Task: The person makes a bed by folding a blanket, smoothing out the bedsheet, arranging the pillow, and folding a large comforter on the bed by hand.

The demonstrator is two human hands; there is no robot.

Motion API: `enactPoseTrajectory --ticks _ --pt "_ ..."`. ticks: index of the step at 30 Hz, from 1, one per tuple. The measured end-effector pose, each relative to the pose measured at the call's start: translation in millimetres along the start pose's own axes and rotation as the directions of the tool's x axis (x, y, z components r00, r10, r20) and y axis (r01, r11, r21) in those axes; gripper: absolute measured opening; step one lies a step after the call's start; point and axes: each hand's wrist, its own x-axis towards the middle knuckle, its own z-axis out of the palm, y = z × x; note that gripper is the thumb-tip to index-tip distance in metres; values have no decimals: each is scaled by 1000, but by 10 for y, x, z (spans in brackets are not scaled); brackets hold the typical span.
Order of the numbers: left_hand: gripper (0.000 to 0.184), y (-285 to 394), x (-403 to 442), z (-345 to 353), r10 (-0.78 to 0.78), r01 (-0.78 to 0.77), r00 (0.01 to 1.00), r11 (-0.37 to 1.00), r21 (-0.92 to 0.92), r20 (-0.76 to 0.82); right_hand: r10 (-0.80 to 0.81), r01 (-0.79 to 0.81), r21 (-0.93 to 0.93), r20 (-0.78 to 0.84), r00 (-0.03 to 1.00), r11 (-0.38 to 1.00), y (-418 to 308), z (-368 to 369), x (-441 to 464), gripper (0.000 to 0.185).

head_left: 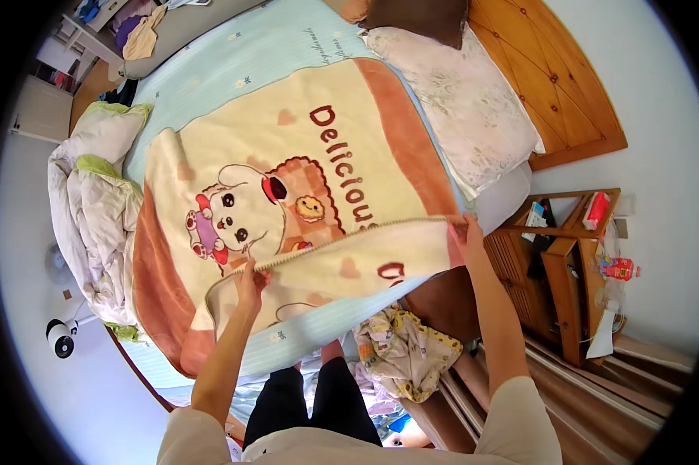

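A cream blanket (249, 136) with brown-orange borders, a cartoon puppy and the word "Delicious" is spread over the bed. Its near edge is lifted and folded back, so part of the underside shows. My left hand (250, 285) pinches that stitched edge below the puppy. Farther right, my right hand (465, 236) grips the same edge at the brown-orange border corner. Between my hands the edge runs fairly taut. Under the blanket lies a light blue sheet (276, 77).
A floral pillow (458, 101) rests by the wooden headboard (555, 77). A bunched white quilt (90, 209) lies at the bed's left end. To the right stands a wooden nightstand (570, 267) with small items. A crumpled patterned cloth (404, 349) sits near my legs.
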Motion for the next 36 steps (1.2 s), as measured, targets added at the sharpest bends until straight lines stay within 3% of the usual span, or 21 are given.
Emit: enactPoseTrajectory --ticks 5,9,13,16,19,22,24,25,28,29,31,32,33,35,36 --pt "32 -63 710 -1 -110 117 989 990 76 -94 -142 137 -59 -78 987 989 200 603 635 17" --pt "31 -138 1024 17 -61 70 989 995 67 -137 -263 252 -87 -167 950 964 281 861 878 17" --pt "32 29 1046 170 -27 53 989 983 176 -149 -313 283 -168 -194 930 944 338 869 1057 14" --pt "33 0 1193 220 -85 97 994 979 179 -73 -143 124 -179 -100 985 976 471 683 1321 16" --pt "30 -22 1281 222 -130 130 991 969 210 -12 -209 218 -223 66 976 950 589 642 1289 26" --pt "24 -40 1270 228 -107 92 993 966 242 51 -516 514 -654 215 829 554 637 837 900 35" --pt "27 -90 1291 184 -94 70 991 969 238 94 -444 561 -820 465 766 109 886 373 1278 48" --pt "29 -131 1297 158 -88 59 990 970 237 113 -363 565 -814 570 737 -131 1009 234 1431 55" --pt "38 -272 1391 155 -66 34 992 962 272 109 -171 185 -875 119 978 448 740 922 765 53" --pt "40 -305 1383 167 -35 5 994 958 286 102 -324 266 -931 179 929 249 834 952 754 50" --pt "42 -388 1217 127 171 -223 965 936 273 200 -544 335 -924 381 747 -187 1150 918 772 44" --pt "38 -436 1060 96 298 -359 924 890 282 239 -543 492 -846 516 663 -205 1256 1113 481 40" --pt "33 -503 870 29 413 -487 866 823 292 282 -542 630 -745 629 558 -216 1413 1365 65 36" --pt "24 -482 219 -157 349 -445 883 835 323 314 -329 683 -673 601 729 285 2092 1365 -258 30" --pt "21 -696 18 -437 244 -334 927 882 331 285 -222 674 -664 639 736 323 2306 1512 -644 28"
